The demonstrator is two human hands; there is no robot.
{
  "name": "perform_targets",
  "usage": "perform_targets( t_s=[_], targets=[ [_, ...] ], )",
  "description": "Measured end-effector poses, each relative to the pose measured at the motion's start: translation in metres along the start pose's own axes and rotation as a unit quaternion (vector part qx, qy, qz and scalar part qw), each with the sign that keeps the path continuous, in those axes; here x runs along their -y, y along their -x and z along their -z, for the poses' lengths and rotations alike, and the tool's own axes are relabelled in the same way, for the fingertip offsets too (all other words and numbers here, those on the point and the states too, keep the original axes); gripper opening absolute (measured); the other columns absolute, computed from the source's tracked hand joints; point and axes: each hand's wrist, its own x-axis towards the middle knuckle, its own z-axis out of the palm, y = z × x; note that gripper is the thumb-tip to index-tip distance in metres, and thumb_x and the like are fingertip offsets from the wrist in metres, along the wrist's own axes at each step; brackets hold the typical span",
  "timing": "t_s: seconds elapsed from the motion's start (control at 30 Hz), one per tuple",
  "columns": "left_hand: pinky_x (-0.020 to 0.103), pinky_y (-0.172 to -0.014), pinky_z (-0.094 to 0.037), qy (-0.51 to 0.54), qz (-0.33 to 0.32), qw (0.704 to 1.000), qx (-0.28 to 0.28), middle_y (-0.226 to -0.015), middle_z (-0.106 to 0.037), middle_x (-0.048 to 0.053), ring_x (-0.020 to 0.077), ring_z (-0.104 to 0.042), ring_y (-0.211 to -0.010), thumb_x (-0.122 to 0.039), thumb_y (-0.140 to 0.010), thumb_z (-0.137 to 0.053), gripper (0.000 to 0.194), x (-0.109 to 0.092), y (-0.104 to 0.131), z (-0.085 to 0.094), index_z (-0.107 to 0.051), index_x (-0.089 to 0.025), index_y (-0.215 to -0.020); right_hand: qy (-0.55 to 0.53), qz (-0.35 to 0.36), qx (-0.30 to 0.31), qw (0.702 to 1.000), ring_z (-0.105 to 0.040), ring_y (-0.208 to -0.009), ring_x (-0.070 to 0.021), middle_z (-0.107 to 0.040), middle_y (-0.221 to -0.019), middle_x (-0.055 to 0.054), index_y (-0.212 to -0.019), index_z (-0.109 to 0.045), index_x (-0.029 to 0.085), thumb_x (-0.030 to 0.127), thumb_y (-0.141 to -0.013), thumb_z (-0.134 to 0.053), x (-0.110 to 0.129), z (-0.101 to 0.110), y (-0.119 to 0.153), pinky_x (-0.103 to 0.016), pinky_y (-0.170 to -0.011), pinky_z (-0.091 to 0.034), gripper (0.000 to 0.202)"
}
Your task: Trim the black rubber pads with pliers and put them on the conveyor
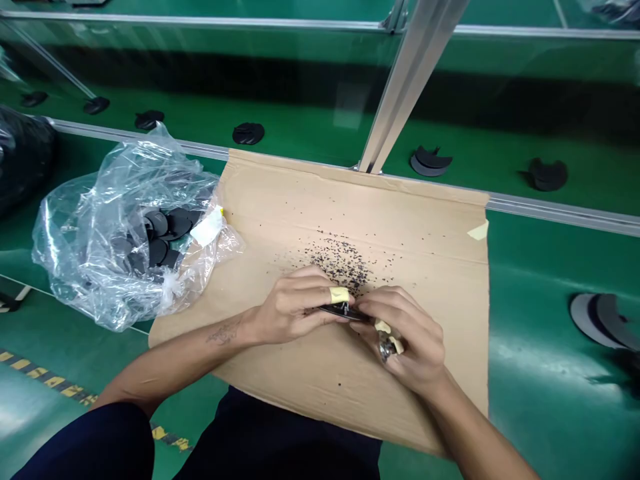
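Over the cardboard sheet [280, 363], my left hand [295, 307] grips a thin, dark plastic piece [345, 311] between thumb and fingers. Pale yellow tape [339, 294] wraps one of its fingertips. My right hand [407, 333] is closed at the other end of that piece, around a small shiny metal tool [386, 348] whose kind is mostly hidden by the fingers. More tape shows beside the metal. Just beyond both hands, many small black scraps [340, 259] lie scattered on the cardboard.
At the left, a clear plastic bag [105, 233] holds several dark, rounded pieces [159, 250]. Black curved parts [431, 162] sit along the green surface behind a metal rail [560, 210]. A metal post [407, 73] rises behind the cardboard. Curved grey parts [603, 320] lie at the right.
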Motion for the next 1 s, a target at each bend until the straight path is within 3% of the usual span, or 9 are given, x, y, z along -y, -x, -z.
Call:
perform_targets(
  t_s=[0.13, 0.2, 0.27, 0.33, 0.4, 0.6, 0.8, 0.9, 1.0],
  targets=[
    [0.03, -0.074, -0.054, 0.032, 0.015, 0.999, 0.021, -0.085, -0.074, 0.008, 0.0156, -0.065, -0.079, -0.038, -0.094, -0.066, 0.028, -0.0033, -0.0015, 0.0008, -0.073, -0.013, -0.106, -0.029, -0.01, 0.014, 0.999, -0.068, -0.081, -0.021, -0.07, -0.09, -0.009, -0.102, -0.065, 0.019, 0.005, -0.084, -0.066, 0.0042, 0.0001, -0.002, -0.042, -0.074, -0.059, 0.023],
    [0.031, -0.074, -0.055, 0.126, 0.072, 0.988, 0.047, -0.086, -0.073, 0.01, 0.0168, -0.066, -0.08, -0.057, -0.096, -0.054, 0.05, -0.004, -0.0032, 0.004, -0.073, -0.013, -0.109, -0.052, -0.016, 0.015, 0.998, -0.068, -0.081, -0.0203, -0.07, -0.089, -0.008, -0.102, -0.064, 0.02, 0.004, -0.086, -0.064, 0.0061, 0.0006, -0.0037, -0.04, -0.074, -0.058, 0.023],
    [0.03, -0.075, -0.056, 0.234, 0.156, 0.957, 0.074, -0.09, -0.074, 0.012, 0.0174, -0.068, -0.084, -0.064, -0.097, -0.04, 0.064, -0.0036, -0.0047, 0.0076, -0.074, -0.012, -0.111, -0.074, -0.02, 0.019, 0.997, -0.068, -0.082, -0.0201, -0.07, -0.088, -0.007, -0.103, -0.064, 0.02, 0.003, -0.085, -0.064, 0.0072, 0.0014, -0.0055, -0.04, -0.074, -0.058, 0.024],
    [0.027, -0.075, -0.057, 0.299, 0.218, 0.925, 0.089, -0.093, -0.074, 0.012, 0.0163, -0.07, -0.085, -0.056, -0.099, -0.048, 0.052, -0.0023, -0.0054, 0.0096, -0.076, -0.013, -0.108, -0.087, -0.032, 0.025, 0.995, -0.067, -0.08, -0.0197, -0.069, -0.088, -0.007, -0.101, -0.065, 0.02, 0.003, -0.084, -0.066, 0.0075, 0.0023, -0.0071, -0.039, -0.073, -0.058, 0.024],
    [0.022, -0.073, -0.056, 0.32, 0.24, 0.912, 0.089, -0.09, -0.075, 0.01, 0.0142, -0.07, -0.082, -0.042, -0.092, -0.068, 0.031, -0.0007, -0.0054, 0.0089, -0.078, -0.013, -0.099, -0.089, -0.047, 0.028, 0.995, -0.067, -0.08, -0.0197, -0.068, -0.089, -0.007, -0.101, -0.065, 0.021, 0.006, -0.084, -0.068, 0.0074, 0.0031, -0.0079, -0.038, -0.071, -0.058, 0.023],
    [0.02, -0.066, -0.053, 0.296, 0.235, 0.921, 0.091, -0.078, -0.072, 0.007, 0.0117, -0.066, -0.073, -0.033, -0.086, -0.077, 0.021, 0.0004, -0.005, 0.005, -0.078, -0.012, -0.085, -0.073, -0.033, 0.032, 0.996, -0.066, -0.079, -0.0194, -0.067, -0.09, -0.008, -0.101, -0.066, 0.02, 0.007, -0.084, -0.067, 0.005, 0.0024, -0.0045, -0.035, -0.067, -0.056, 0.022],
    [0.024, -0.071, -0.053, 0.239, 0.161, 0.951, 0.109, -0.078, -0.071, 0.007, 0.0132, -0.065, -0.076, -0.024, -0.087, -0.075, 0.012, -0.0002, -0.0048, 0.0078, -0.075, -0.013, -0.084, -0.029, -0.001, 0.072, 0.997, -0.066, -0.077, -0.0203, -0.07, -0.089, -0.009, -0.1, -0.067, 0.019, 0.009, -0.088, -0.057, -0.0011, 0.0019, 0.0012, -0.036, -0.068, -0.055, 0.019],
    [0.024, -0.069, -0.052, 0.214, 0.16, 0.958, 0.106, -0.077, -0.069, 0.006, 0.0133, -0.064, -0.074, -0.028, -0.09, -0.072, 0.016, 0.0007, -0.0042, 0.0068, -0.072, -0.013, -0.085, -0.029, -0.026, 0.073, 0.997, -0.067, -0.077, -0.0198, -0.07, -0.093, -0.01, -0.102, -0.067, 0.02, 0.008, -0.087, -0.06, -0.0005, 0.003, 0.0012, -0.035, -0.067, -0.056, 0.021],
    [0.024, -0.069, -0.053, 0.23, 0.193, 0.949, 0.096, -0.08, -0.068, 0.007, 0.0135, -0.065, -0.075, -0.044, -0.096, -0.061, 0.034, 0.0011, -0.005, 0.0052, -0.072, -0.013, -0.089, -0.022, -0.054, 0.034, 0.998, -0.067, -0.079, -0.0189, -0.068, -0.093, -0.009, -0.1, -0.069, 0.02, 0.008, -0.084, -0.067, 0.0032, 0.0027, -0.0003, -0.032, -0.065, -0.056, 0.02]
  ],
)
